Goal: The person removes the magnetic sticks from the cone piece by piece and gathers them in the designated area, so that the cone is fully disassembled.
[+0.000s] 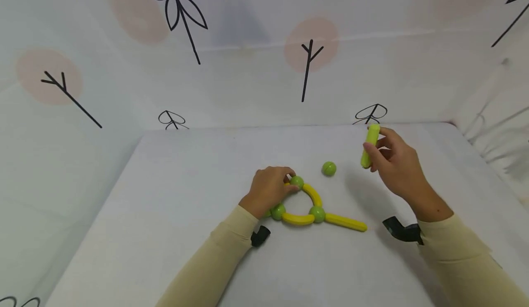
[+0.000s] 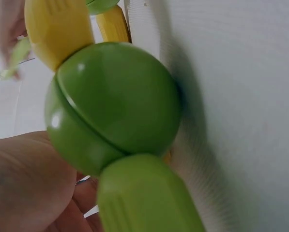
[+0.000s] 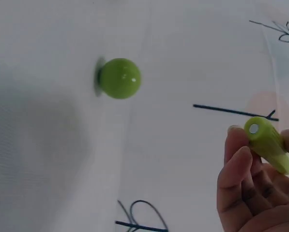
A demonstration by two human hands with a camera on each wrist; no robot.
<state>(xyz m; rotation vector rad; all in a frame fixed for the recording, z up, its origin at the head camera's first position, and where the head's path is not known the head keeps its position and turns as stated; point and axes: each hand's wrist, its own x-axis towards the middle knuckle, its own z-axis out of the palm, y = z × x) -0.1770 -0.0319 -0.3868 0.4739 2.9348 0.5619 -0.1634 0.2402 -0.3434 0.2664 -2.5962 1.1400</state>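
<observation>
Head view is showing a left hand [image 1: 270, 187] pinching the top ball [image 1: 297, 182] of a ring between thumb and fingers. The ring is lying around the middle of the table [image 1: 182, 197], well apart from the left and right edges. Two more green balls, the left ball [image 1: 278, 211] and the right ball [image 1: 317, 214], are joining its yellow curved rods [image 1: 298, 219]; the hand is partly covering the ring's left side. A straight yellow rod [image 1: 346, 222] is extending from the right ball toward the right edge. The left wrist view is showing a green rod [image 2: 142, 198] touching a ball of the ring.

The right hand [image 1: 398, 162] is gripping a short lime rod [image 1: 370, 146] between thumb and fingers, holding it above the table toward the far right corner. In the right wrist view, a silvery disc [image 3: 254, 128] is showing in its end. A loose ball [image 1: 329, 169] is resting between the ring and the far edge, apart from both hands. Beige sleeves [image 1: 212, 256] are covering both forearms.
</observation>
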